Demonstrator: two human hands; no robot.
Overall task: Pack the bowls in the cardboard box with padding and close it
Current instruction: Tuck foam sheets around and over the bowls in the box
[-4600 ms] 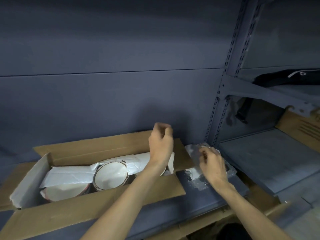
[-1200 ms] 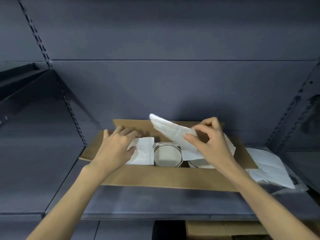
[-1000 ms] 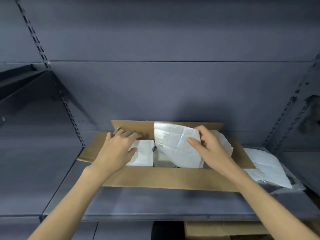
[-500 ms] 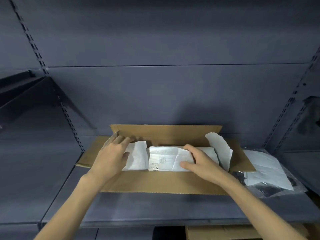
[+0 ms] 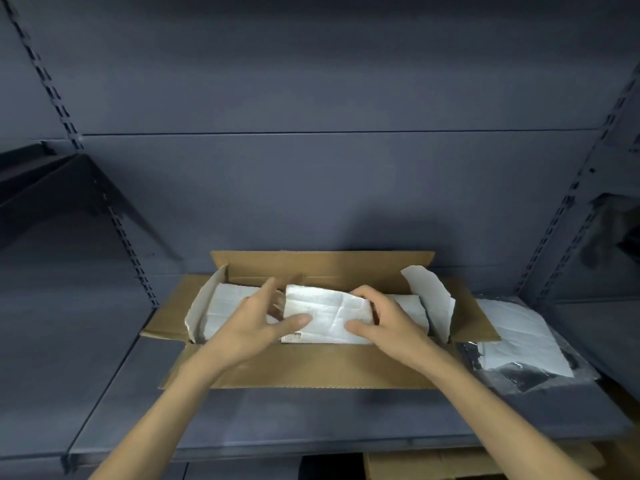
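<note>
An open cardboard box (image 5: pixel 304 368) lies lengthwise on the grey shelf (image 5: pixel 277 417), all its flaps spread out. White paper padding fills it and hides the bowls. My left hand (image 5: pixel 252 327) and my right hand (image 5: pixel 391 323) hold one folded padding sheet (image 5: pixel 325 313) over the middle of the box, each with a thumb on the near face and fingers at a side edge. More padding (image 5: pixel 225 303) lies at the box's left end. A torn sheet (image 5: pixel 429 296) stands up at the right end.
Spare white sheets (image 5: pixel 519 337) lie on a clear plastic bag on the shelf just right of the box. Slotted shelf uprights (image 5: pixel 128 244) rise at left and right. Another piece of cardboard (image 5: pixel 415 465) shows below the shelf's front edge.
My left hand has left the padding at the box's left end and taken the middle sheet's left edge. The sheet, flat half a second ago, now sits slightly raised between both hands.
</note>
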